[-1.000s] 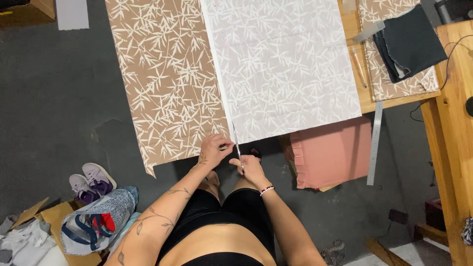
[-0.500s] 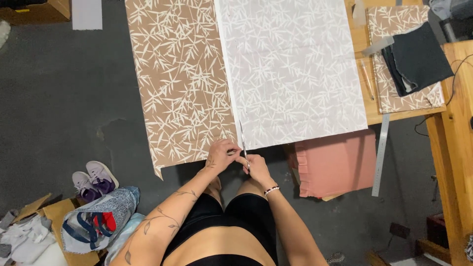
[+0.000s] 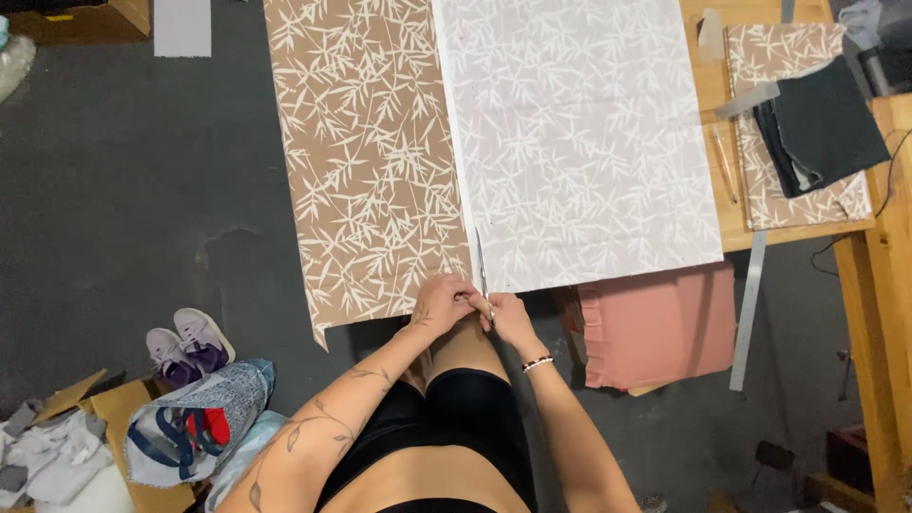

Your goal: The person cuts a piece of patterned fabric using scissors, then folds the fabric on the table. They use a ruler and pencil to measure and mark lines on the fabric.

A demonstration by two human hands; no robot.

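Observation:
A brown fabric with a white leaf print [image 3: 370, 161] lies spread on the dark floor. Its right part is folded over and shows the pale reverse [image 3: 579, 142]. Both hands meet at the near edge, right at the fold line. My left hand [image 3: 442, 299] pinches the fabric edge beside the fold. My right hand [image 3: 511, 318] grips scissors [image 3: 482, 271], whose thin blades point away from me along the fold. My knees sit just below the hands.
A pink folded cloth [image 3: 655, 323] lies right of my knees, with a long metal ruler [image 3: 750, 304] beside it. A wooden table [image 3: 893, 237] at the right carries dark fabric [image 3: 822, 128]. Shoes [image 3: 185, 342], a grey bag [image 3: 190, 427] and cardboard sit at the left.
My hands have drawn closer together at the fold, and the scissor blades now reach into the fabric edge. The view has shifted slightly, so the fabric sits further right.

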